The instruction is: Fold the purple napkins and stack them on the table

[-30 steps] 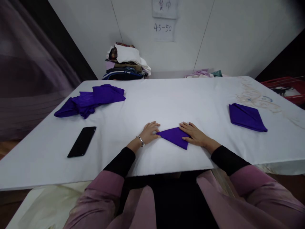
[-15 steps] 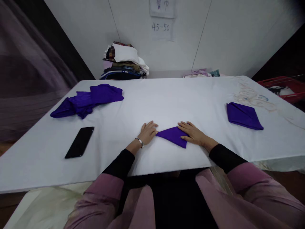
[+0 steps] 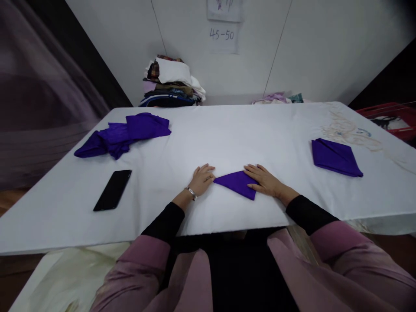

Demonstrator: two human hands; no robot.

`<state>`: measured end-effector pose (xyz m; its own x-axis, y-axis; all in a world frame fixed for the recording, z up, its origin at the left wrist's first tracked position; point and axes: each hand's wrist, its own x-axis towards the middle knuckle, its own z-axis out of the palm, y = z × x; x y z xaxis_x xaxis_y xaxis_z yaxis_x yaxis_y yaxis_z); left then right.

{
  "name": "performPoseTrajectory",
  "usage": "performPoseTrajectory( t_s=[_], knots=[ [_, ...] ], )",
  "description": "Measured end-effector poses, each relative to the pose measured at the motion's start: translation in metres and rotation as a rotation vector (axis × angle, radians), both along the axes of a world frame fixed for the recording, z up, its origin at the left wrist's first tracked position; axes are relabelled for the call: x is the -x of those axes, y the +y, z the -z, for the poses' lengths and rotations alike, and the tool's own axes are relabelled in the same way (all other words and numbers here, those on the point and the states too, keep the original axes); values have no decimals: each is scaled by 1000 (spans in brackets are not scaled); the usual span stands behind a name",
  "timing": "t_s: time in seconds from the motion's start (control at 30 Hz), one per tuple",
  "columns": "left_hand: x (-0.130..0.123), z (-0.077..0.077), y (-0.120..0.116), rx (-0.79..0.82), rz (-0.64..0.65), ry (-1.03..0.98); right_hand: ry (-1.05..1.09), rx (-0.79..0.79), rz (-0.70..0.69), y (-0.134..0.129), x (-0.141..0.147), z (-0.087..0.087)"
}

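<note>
A small piece of purple cloth (image 3: 235, 183), folded to a narrow triangle, lies flat on the white-covered table between my hands. My left hand (image 3: 202, 178), with a silver bracelet at the wrist, has thumb and forefinger pinched at the cloth's pointed left tip, while its other fingers stretch over the table. Flat over the wide right end rests my right hand (image 3: 264, 181), its fingers extended and thumb apart. It covers part of that end.
Loose purple cloths (image 3: 130, 133) lie in a heap at the back left, above a black phone (image 3: 113, 190). On the right sits a folded purple cloth (image 3: 336, 157). Behind the table's far edge are stacked clothes (image 3: 172, 82); a red basket (image 3: 394, 115) stands beyond the right edge.
The view has shifted slightly, so the table's things appear a little to the right. Both hands keep their places at the purple cloth, whose fold looks the same.
</note>
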<state>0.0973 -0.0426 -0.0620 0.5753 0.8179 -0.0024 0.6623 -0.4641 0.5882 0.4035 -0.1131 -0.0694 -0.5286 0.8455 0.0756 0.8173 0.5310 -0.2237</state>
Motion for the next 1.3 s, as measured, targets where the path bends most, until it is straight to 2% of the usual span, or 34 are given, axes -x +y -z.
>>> performPoseTrajectory(
  t_s=[0.2,0.43,0.63,0.77,0.87,0.93,1.03,1.13,1.2,1.3],
  knots=[
    [2,-4,-2,44,37,32,-11,7,6,-1,1,-3],
    [-1,-5,-3,8,33,48,5,-2,0,0,1,-2],
    [-5,-12,-4,-146,71,165,5,-3,-2,0,1,-1],
    [-9,-21,-6,-226,53,216,18,-5,1,0,0,-1],
    [-11,-27,-8,-157,12,230,19,-4,0,0,0,0],
    [-11,-28,-10,-60,-75,203,18,-2,-3,1,0,1],
    [-13,-26,-13,114,-227,57,19,-1,-1,1,0,1],
    [-16,-25,-13,273,-314,-110,18,3,6,0,1,0],
    [-19,-25,-13,314,-358,-144,17,7,8,0,1,-1],
    [-22,-24,-12,292,-399,-118,20,11,8,-1,1,-2]
  ],
)
